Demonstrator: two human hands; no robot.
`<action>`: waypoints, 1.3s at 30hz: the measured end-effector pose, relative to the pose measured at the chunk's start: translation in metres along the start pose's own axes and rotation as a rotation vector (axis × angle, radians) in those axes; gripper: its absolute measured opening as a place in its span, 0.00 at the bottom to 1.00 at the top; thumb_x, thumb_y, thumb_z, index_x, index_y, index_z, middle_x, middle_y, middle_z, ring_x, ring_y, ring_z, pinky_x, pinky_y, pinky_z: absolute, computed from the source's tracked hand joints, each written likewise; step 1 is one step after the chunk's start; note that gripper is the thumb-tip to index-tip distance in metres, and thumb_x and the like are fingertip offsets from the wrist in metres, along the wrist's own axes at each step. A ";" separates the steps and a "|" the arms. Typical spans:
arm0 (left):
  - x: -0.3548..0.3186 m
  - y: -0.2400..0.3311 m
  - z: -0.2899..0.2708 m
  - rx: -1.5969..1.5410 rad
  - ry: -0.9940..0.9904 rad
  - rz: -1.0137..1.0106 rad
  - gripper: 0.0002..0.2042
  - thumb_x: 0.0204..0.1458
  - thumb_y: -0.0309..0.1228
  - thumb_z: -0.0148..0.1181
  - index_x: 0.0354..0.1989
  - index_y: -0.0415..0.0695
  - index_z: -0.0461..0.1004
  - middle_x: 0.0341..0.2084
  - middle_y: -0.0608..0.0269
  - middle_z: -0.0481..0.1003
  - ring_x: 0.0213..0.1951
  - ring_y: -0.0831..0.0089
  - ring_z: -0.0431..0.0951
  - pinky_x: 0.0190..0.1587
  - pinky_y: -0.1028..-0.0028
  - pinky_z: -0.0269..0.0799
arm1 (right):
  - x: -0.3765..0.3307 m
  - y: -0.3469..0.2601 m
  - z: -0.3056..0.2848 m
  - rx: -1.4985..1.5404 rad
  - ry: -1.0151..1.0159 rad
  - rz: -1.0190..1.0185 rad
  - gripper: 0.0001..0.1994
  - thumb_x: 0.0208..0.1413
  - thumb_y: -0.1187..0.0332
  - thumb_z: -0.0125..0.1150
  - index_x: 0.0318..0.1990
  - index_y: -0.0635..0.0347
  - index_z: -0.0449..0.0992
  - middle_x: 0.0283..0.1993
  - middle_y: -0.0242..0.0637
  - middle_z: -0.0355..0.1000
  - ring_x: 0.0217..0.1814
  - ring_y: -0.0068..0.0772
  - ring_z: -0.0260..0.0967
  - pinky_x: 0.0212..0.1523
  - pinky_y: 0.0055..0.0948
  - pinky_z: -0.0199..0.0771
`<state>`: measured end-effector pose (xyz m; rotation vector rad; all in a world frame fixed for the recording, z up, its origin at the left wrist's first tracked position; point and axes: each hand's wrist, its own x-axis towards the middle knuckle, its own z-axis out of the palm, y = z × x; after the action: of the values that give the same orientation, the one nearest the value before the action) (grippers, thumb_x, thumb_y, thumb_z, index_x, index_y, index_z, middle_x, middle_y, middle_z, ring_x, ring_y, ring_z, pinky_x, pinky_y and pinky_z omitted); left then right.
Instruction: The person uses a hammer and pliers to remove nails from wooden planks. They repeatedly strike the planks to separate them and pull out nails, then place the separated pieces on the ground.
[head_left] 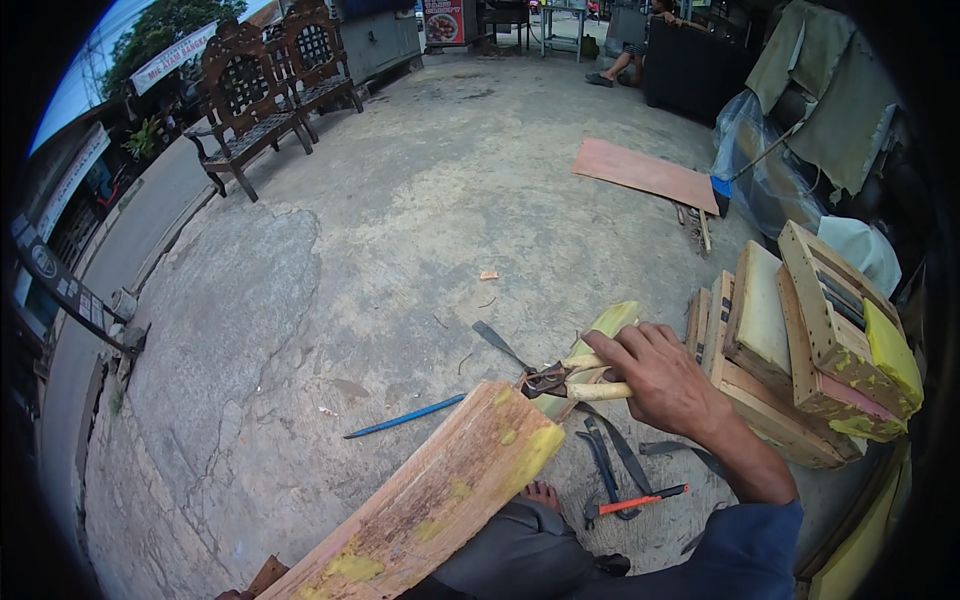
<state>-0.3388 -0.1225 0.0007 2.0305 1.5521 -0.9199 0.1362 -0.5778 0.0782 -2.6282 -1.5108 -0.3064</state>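
Observation:
My right hand (665, 380) is closed around the cream handles of a pair of pliers (552, 380). Their dark, rusty jaws are at the far end of a wooden piece (420, 500) with yellow foam remnants. That piece runs across the lower middle, over my leg. A pale yellow-green strip (612, 320) shows behind the pliers. Next to the jaws a dark flat strap (497, 340) sticks out. Whether the jaws grip anything is too small to tell. My left hand does not show.
A blue bar (405, 416) lies on the concrete. An orange-and-black hammer (640, 499) and dark straps (622, 450) lie beside my foot. Wooden frames with foam (800, 350) are stacked at right. Farther off are a pink board (645, 175), carved chairs (245, 105) and a seated person (630, 65).

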 end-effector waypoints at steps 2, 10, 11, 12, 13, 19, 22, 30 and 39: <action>0.002 0.002 0.004 0.000 -0.007 0.011 0.32 0.65 0.56 0.41 0.51 0.38 0.81 0.50 0.34 0.79 0.54 0.43 0.78 0.59 0.55 0.68 | 0.009 0.020 -0.006 -0.036 -0.041 -0.103 0.23 0.58 0.73 0.64 0.61 0.50 0.68 0.51 0.42 0.70 0.48 0.45 0.75 0.47 0.48 0.75; -0.003 -0.019 0.017 0.008 -0.024 -0.008 0.32 0.65 0.56 0.40 0.51 0.38 0.81 0.50 0.34 0.79 0.54 0.43 0.78 0.59 0.55 0.68 | -0.043 -0.075 0.065 0.557 0.035 0.596 0.20 0.59 0.74 0.60 0.59 0.56 0.67 0.40 0.59 0.75 0.38 0.62 0.77 0.43 0.56 0.76; -0.009 -0.030 0.018 0.016 -0.016 -0.024 0.32 0.65 0.55 0.40 0.51 0.38 0.81 0.50 0.34 0.79 0.54 0.43 0.78 0.59 0.55 0.68 | -0.051 -0.091 0.088 0.592 0.103 0.653 0.19 0.60 0.73 0.60 0.58 0.58 0.67 0.38 0.58 0.75 0.38 0.62 0.78 0.42 0.54 0.76; -0.007 -0.039 0.022 0.047 -0.017 0.028 0.32 0.65 0.55 0.40 0.52 0.39 0.81 0.50 0.34 0.79 0.54 0.43 0.78 0.59 0.55 0.68 | -0.056 -0.101 0.100 0.607 0.182 0.719 0.18 0.61 0.72 0.60 0.58 0.60 0.67 0.35 0.58 0.76 0.38 0.61 0.78 0.41 0.52 0.76; -0.011 -0.065 0.031 0.135 -0.031 0.117 0.32 0.65 0.55 0.40 0.52 0.39 0.81 0.50 0.34 0.79 0.54 0.43 0.78 0.59 0.55 0.68 | -0.061 -0.110 0.113 0.634 0.220 0.786 0.18 0.62 0.71 0.60 0.57 0.62 0.67 0.32 0.57 0.76 0.39 0.61 0.78 0.40 0.50 0.76; -0.044 -0.031 0.040 -0.183 -0.082 -0.094 0.28 0.66 0.53 0.42 0.54 0.41 0.80 0.48 0.42 0.81 0.52 0.52 0.79 0.55 0.61 0.70 | -0.093 0.044 0.229 1.253 -0.064 1.432 0.23 0.62 0.70 0.56 0.64 0.64 0.63 0.44 0.42 0.71 0.35 0.35 0.73 0.36 0.41 0.76; -0.055 -0.007 0.044 -0.522 -0.111 -0.185 0.39 0.64 0.63 0.44 0.53 0.30 0.78 0.47 0.38 0.81 0.47 0.54 0.81 0.55 0.62 0.71 | -0.158 0.131 0.292 0.761 -0.091 1.500 0.33 0.60 0.70 0.58 0.72 0.63 0.57 0.51 0.52 0.71 0.42 0.44 0.75 0.45 0.44 0.78; -0.081 0.034 -0.011 -0.771 0.243 -0.003 0.49 0.62 0.70 0.43 0.55 0.23 0.73 0.47 0.38 0.79 0.47 0.59 0.81 0.53 0.62 0.73 | -0.019 -0.017 0.244 0.892 -0.121 0.651 0.24 0.62 0.66 0.64 0.64 0.64 0.71 0.58 0.55 0.72 0.50 0.48 0.78 0.53 0.42 0.78; -0.054 0.187 -0.115 -1.273 0.317 0.729 0.34 0.67 0.60 0.44 0.54 0.35 0.74 0.41 0.55 0.79 0.41 0.73 0.81 0.42 0.70 0.76 | 0.098 -0.120 0.185 1.069 -0.289 -0.029 0.31 0.63 0.60 0.67 0.70 0.60 0.66 0.63 0.53 0.67 0.59 0.49 0.72 0.57 0.42 0.76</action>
<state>-0.1396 -0.1343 0.1077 1.4913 0.8976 0.5924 0.1038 -0.4007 -0.0825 -1.8035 -1.2364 0.7145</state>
